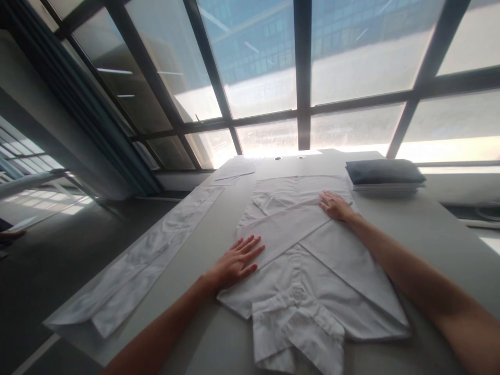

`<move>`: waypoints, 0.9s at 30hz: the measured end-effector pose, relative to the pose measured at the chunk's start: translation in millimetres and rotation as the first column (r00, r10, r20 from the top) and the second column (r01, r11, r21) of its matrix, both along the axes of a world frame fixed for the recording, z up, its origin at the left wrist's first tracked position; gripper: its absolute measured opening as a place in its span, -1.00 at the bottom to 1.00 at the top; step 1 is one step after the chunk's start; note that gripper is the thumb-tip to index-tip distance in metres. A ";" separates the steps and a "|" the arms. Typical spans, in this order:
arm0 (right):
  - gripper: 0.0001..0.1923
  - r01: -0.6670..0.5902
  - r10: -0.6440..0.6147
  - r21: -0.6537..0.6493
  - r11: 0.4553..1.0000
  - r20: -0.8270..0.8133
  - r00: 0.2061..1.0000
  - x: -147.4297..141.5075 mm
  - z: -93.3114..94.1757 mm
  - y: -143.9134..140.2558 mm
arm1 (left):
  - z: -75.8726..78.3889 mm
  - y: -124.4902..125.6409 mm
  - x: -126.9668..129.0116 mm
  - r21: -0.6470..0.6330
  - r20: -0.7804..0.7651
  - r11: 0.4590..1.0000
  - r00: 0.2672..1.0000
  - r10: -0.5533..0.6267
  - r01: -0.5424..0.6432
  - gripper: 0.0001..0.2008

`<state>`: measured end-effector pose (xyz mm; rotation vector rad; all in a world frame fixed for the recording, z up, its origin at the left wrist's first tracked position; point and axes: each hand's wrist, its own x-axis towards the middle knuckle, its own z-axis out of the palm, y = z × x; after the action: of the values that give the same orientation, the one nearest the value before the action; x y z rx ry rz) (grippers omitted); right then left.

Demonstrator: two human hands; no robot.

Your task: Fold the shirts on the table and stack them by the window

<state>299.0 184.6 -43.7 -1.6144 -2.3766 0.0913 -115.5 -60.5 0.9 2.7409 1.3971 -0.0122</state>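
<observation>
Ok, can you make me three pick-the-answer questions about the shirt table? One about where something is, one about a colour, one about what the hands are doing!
1. Where does the dark folded stack lie?
A. at the table's far right corner, by the window
B. under the shirt
C. on the floor

2. What colour is the shirt under the hands?
A. red
B. white
C. black

3. How are the two hands?
A. closed into fists
B. lifted high in the air
C. open and flat on the shirt

Answers:
1. A, since the stack sits on the table beyond the shirt, near the glass.
2. B, the whole shirt is white.
3. C, the left hand and the right hand both lie with fingers spread on the cloth.
</observation>
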 end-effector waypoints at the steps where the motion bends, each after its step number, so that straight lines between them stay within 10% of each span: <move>1: -0.39 0.004 -0.004 0.006 1.000 -0.009 1.000 -0.6 2.3 -1.5 | 0.2 -2.7 -1.4 -0.002 0.000 1.000 1.000 0.005 -0.005 -0.38; 8: -0.37 0.056 -0.053 0.069 0.996 -0.055 0.997 -0.8 10.8 -73.1 | -1.0 -11.0 -8.0 0.000 0.018 1.000 1.000 -0.005 0.005 -0.34; 16: -0.36 0.060 -0.061 0.073 0.996 0.018 0.998 31.9 -32.5 -220.9 | -14.4 0.4 -15.1 0.069 0.059 0.997 0.998 -0.025 0.021 -0.37; 27: -0.34 0.056 -0.056 0.010 0.998 0.072 0.996 6.4 -6.6 -156.0 | -18.1 72.0 -36.1 0.056 0.067 0.998 0.997 0.031 -0.035 -0.42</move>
<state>305.4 28.6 -50.3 -1.7068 -2.3796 0.0119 -151.6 11.5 -17.1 2.7359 1.4467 0.1204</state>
